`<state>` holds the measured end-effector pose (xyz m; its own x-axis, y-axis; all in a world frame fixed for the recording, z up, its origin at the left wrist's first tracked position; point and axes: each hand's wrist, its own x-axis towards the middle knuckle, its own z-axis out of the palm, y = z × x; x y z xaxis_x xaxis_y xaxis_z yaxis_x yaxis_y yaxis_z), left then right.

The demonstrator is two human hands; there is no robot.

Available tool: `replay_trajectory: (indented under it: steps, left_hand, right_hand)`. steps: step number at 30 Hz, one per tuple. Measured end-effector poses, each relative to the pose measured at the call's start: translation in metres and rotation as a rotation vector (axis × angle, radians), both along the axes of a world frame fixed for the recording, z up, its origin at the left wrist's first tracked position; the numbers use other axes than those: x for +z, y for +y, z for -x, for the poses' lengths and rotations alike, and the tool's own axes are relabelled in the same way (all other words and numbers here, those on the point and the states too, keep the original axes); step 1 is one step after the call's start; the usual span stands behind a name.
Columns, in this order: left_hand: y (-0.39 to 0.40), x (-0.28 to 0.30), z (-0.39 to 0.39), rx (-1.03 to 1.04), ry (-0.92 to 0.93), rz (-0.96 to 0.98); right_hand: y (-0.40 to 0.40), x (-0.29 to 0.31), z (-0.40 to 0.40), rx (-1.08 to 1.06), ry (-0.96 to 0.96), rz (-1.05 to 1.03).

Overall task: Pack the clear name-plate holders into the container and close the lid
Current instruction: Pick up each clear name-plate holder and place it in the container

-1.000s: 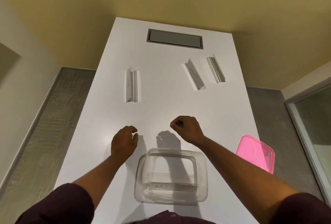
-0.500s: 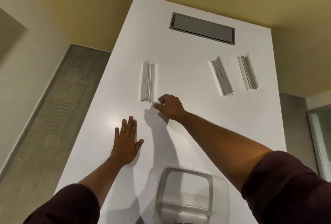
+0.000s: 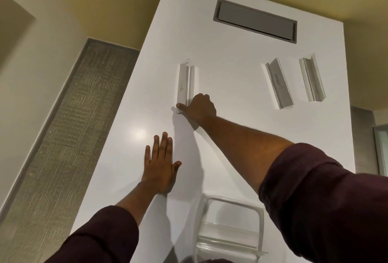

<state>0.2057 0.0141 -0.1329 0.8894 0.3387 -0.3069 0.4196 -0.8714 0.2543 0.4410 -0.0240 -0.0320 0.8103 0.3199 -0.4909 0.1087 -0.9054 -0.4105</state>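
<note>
**Right hand on the near end of the left name-plate holder**

On the long white worktop (image 3: 231,115), the right hand (image 3: 199,108) reaches forward and closes its fingers and thumb around the near end of a clear, tent-shaped acrylic name-plate holder (image 3: 185,82) with a handwritten card inside. The holder lies lengthwise, pointing away from the person, its far end resting on the worktop.

The left hand (image 3: 160,166) lies flat on the worktop with fingers spread, nearer the person and slightly left of the gripped holder, touching nothing else.

Two more clear name-plate holders lie well apart to the right: one with a handwritten card (image 3: 279,85), and just beside it a second clear one (image 3: 312,77) at the worktop's right edge.

The clear plastic rectangular container (image 3: 230,227) stands open at the near edge, under the right forearm, with another clear holder (image 3: 231,241) lying inside it. A grey recessed hatch (image 3: 255,21) sits at the far end.
</note>
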Motion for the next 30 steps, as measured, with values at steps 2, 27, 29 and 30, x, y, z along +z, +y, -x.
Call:
replay_trajectory:
  steps: [2,27,29,30]
  left_hand:
    - [0.001,-0.002,0.000,-0.003,0.000,0.001]
    - [0.007,0.068,-0.036,0.261,0.031,0.497]
    - [-0.001,0.092,-0.043,0.421,-0.091,0.676]
    - [-0.005,0.103,-0.046,0.468,-0.138,0.722]
  right_hand:
    - [0.000,0.000,0.001,0.023,-0.014,0.007]
    - [-0.189,0.050,0.030,-0.094,0.010,-0.278]
    - [-0.219,0.060,0.040,-0.010,-0.048,-0.244]
    - [-0.233,0.063,0.045,0.035,-0.067,-0.227]
